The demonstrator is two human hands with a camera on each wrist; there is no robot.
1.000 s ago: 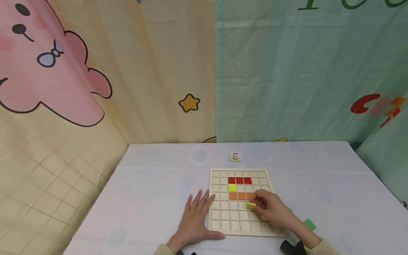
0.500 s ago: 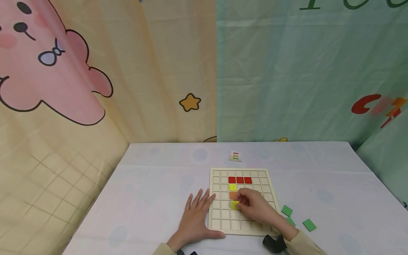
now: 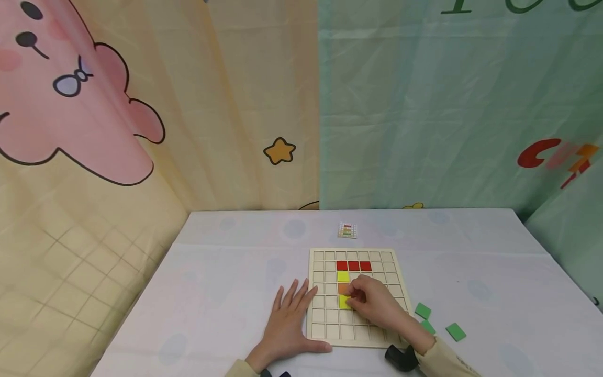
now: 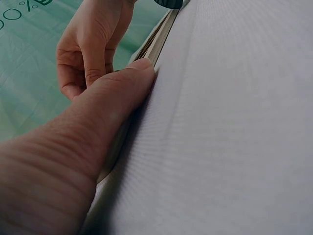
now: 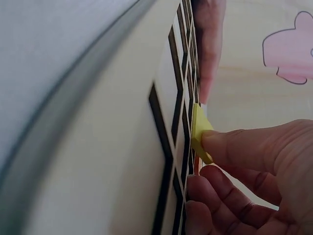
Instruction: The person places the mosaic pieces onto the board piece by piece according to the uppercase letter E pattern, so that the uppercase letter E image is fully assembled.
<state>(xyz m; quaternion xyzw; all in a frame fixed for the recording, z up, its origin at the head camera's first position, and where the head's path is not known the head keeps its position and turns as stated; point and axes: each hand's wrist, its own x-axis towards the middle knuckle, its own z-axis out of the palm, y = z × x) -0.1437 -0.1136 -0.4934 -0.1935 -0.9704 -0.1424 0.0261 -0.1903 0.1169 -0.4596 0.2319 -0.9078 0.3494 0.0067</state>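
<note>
A pale grid board (image 3: pixel 346 333) lies on the table. Between thumb and fingers of my right hand (image 3: pixel 377 302) is a square yellow tile (image 3: pixel 344 302), at the cell just below an orange tile (image 3: pixel 343 288). In the right wrist view this yellow tile (image 5: pixel 198 131) leans at the grid, the thumb (image 5: pixel 220 144) on its face. My left hand (image 3: pixel 288 327) lies spread at the board's left side, fingertips over its edge and thumb along the front edge. Red tiles (image 3: pixel 354 266) form a row higher up, with another yellow tile (image 3: pixel 343 276) under the leftmost. My right hand hides other orange tiles.
Several green tiles (image 3: pixel 456 332) lie on the table right of the board. A small card with a printed coloured grid (image 3: pixel 347 230) sits behind the board. Patterned curtains (image 3: pixel 405 115) hang along the table's back edge.
My right hand has carried the yellow tile leftward along the board, from below the right orange tile to below the left one. The left hand stays put.
</note>
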